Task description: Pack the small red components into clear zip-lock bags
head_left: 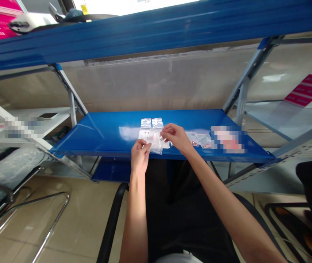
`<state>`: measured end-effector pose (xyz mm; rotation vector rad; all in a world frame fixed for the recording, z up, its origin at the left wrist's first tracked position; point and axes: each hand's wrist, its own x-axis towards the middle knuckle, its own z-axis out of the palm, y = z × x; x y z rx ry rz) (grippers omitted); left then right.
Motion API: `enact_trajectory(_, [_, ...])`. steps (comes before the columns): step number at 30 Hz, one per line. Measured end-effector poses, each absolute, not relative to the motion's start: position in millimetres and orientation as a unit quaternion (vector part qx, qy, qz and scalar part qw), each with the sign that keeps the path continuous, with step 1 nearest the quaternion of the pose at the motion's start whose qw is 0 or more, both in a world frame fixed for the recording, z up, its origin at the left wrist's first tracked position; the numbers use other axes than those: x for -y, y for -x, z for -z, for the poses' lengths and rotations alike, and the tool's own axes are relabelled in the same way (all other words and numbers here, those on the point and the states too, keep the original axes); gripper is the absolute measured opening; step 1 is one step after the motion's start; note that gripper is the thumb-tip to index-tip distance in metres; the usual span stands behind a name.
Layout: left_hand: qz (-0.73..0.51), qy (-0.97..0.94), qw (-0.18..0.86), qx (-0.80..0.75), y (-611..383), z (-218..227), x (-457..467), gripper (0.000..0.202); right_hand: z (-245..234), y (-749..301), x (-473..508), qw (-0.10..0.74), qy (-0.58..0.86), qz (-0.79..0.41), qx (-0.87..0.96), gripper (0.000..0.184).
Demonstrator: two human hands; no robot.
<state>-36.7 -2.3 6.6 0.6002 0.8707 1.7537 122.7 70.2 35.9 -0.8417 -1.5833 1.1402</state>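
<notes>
Left hand [141,156]: thumb and fingers pinching edge of clear plastic bag [151,140] | Right hand [176,138]: fingertips [163,133] pinching bag's opposite edge | Bag: held between hands over blue steel shelf [103,128], just before two small clear packets [146,122]

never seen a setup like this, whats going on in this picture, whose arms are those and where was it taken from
This single picture comes from a camera worn on a person's head, looking forward and down, so the two bare arms are that person's own; no machine is involved. The fingers of their left hand and right hand pinch a clear plastic bag above a flat blue metal shelf. Two small clear plastic bags lie behind it, and more clear plastic bags lie to the right.
</notes>
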Motion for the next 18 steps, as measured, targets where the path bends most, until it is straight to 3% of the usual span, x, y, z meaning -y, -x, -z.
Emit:
enact_trajectory(6, [-0.757,-0.2,0.534,-0.319,46.1,-3.5,-0.6,0.053,-28.7,-122.7,-68.8,0.469,0.342,-0.51,0.635,0.037])
enact_trajectory(15, [-0.747,-0.243,0.519,-0.337,50.8,-2.7,1.3,0.046,-34.9,-128.4,-66.7,0.458,0.329,-0.493,0.662,0.034])
enact_trajectory(18, [-0.742,-0.29,0.458,-0.394,57.9,-5.3,4.6,0.037,-32.1,-127.5,-69.2,0.482,0.349,-0.484,0.642,0.033])
